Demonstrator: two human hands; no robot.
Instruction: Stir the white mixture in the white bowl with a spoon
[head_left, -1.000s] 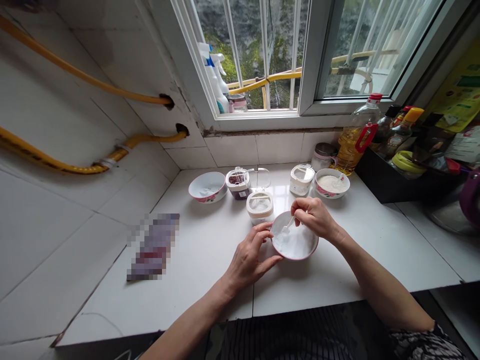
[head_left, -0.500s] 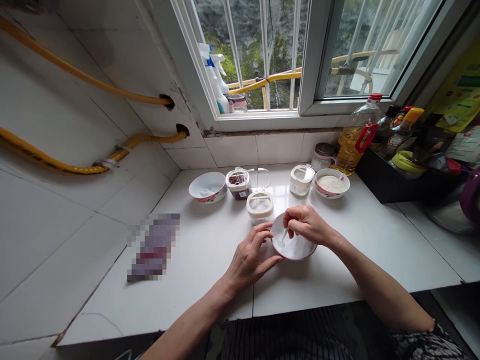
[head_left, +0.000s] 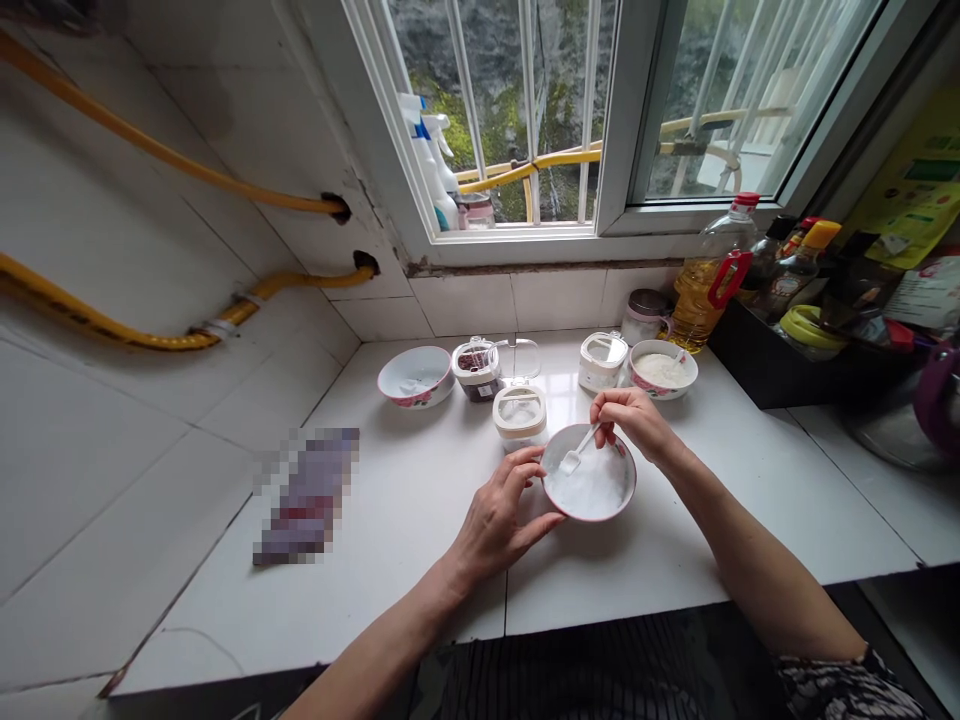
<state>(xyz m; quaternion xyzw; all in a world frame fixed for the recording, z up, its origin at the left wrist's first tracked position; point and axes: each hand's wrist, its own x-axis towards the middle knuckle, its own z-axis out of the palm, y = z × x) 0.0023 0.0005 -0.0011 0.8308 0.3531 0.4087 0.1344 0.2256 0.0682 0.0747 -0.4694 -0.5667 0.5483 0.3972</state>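
My left hand [head_left: 501, 513] steadies a red-rimmed white bowl [head_left: 628, 492] from its left side, fingertips on the upper rim and thumb along the lower edge. White granules [head_left: 598, 482] lie in the bowl. Pinched in my right hand [head_left: 634, 424] is a small white plastic spoon [head_left: 580, 450], its squarish tip over the left part of the granules. Just behind the bowl stands a clear seasoning jar [head_left: 520, 415] with a white lid. Another seasoning jar [head_left: 478, 370], lid raised, has dark reddish contents.
A flowered bowl [head_left: 415, 378] stands at the back left. At the back right are a closed jar [head_left: 602, 362], a bowl of pale powder or grain [head_left: 663, 372] and an oil bottle [head_left: 701, 285]. A black bottle bin [head_left: 780, 365] borders the right; a blurred packet [head_left: 311, 495] lies left.
My right hand has moved slightly up and to the right, drawing the spoon back so more of it shows. My left hand keeps its place on the bowl.
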